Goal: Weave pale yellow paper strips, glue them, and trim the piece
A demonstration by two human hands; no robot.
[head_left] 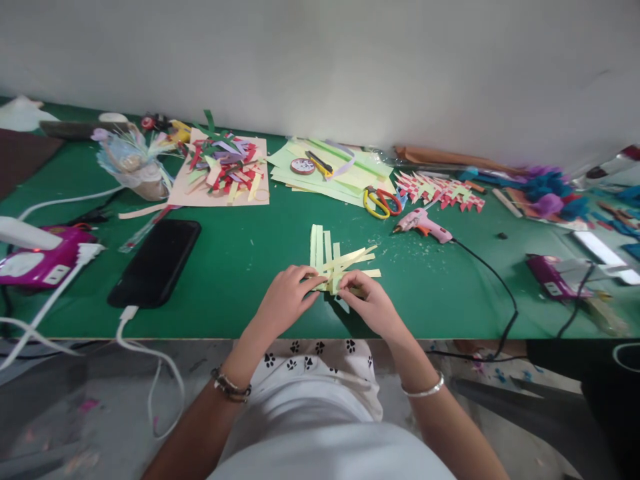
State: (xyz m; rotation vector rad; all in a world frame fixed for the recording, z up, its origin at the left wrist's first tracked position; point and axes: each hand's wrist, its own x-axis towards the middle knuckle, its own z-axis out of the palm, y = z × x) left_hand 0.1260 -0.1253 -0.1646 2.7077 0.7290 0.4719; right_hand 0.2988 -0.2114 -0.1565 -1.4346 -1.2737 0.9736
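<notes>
Several pale green and yellow paper strips (328, 249) cross each other in a small woven piece near the table's front edge. My left hand (290, 293) pinches the left side of this piece, thumb and forefinger closed on the strips. At its right side, the fingertips of my right hand (367, 300) are pressed together on a strip. Loose strip ends fan out upward and to the right. Where the strips meet, my fingers partly hide the weave.
A pink glue gun (425, 225) with a black cord lies right of the strips. Scissors (383, 202) and a yellow cutter (320, 165) are behind, by paper sheets (285, 175). A black phone (156, 263) on a white cable lies left. Coloured scraps (233, 167) are heaped further back.
</notes>
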